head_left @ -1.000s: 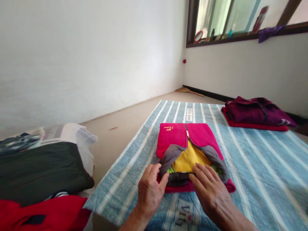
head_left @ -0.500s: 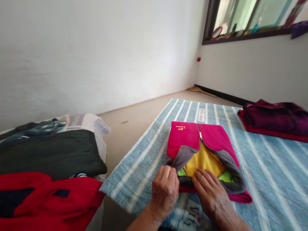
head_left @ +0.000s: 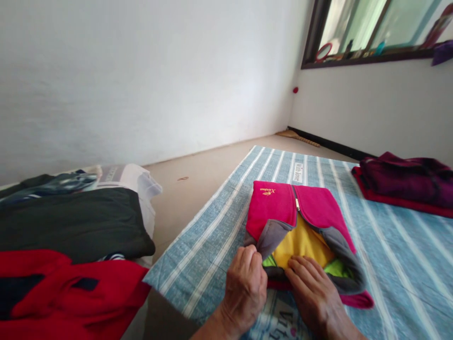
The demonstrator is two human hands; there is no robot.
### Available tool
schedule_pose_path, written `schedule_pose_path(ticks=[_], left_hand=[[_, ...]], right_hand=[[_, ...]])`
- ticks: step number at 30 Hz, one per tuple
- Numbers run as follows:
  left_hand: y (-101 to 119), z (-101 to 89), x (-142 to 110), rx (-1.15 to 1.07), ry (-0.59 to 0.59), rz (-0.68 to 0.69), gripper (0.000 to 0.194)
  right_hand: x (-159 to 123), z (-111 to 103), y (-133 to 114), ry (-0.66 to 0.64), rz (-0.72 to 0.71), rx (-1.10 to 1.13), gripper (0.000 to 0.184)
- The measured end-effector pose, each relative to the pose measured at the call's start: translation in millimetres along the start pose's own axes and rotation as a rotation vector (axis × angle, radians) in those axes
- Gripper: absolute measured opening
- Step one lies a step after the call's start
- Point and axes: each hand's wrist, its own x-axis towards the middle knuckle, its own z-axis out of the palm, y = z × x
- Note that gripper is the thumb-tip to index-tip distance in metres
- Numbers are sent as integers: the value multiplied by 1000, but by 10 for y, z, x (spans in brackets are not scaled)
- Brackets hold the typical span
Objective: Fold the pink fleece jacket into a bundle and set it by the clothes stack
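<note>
A folded magenta zip-up jacket (head_left: pixel 274 203) lies on a blue-and-white striped cloth, its front partly unzipped. Grey trim edges the opening, and yellow and lime-green lining shows inside. My left hand (head_left: pixel 247 283) is closed on the grey edge of the jacket at the near left; the fingertips are hidden. Stretched out together, the fingers of my right hand (head_left: pixel 314 288) rest on the yellow lining at the near edge. Its thumb is out of sight. The zip pull (head_left: pixel 297 205) sits above the opening, and a small gold logo (head_left: pixel 268 191) is on the chest.
The striped cloth (head_left: pixel 212 236) spreads under the jacket. At far right lies a stack of folded purple and red clothes (head_left: pixel 410 177). On the left are dark folded trousers (head_left: pixel 78 222) and a red garment (head_left: pixel 92 302). A small brush (head_left: pixel 297 137) lies by the wall corner.
The view has shifted slightly, so the jacket and both hands appear a little lower and farther right. Both hands keep their places on the jacket.
</note>
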Motion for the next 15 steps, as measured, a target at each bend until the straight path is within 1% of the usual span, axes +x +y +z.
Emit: schedule_pose_path(ticks=[2, 5, 6, 9, 12, 15], left_hand=[[-2, -26, 38, 28, -44, 12, 24], [26, -73, 103, 108, -156, 31, 44], [45, -85, 118, 136, -195, 25, 47], [126, -77, 114, 202, -259, -27, 44], [232, 32, 25, 254, -217, -50, 42], [346, 203, -101, 276, -109, -20, 38]], right_hand=[[22, 0, -17, 0, 22, 2, 28], [41, -2, -35, 12, 34, -12, 29], [37, -1, -37, 17, 36, -19, 29], [-11, 7, -32, 21, 27, -30, 28], [-92, 21, -12, 6, 7, -22, 29], [-162, 30, 16, -11, -12, -18, 30]])
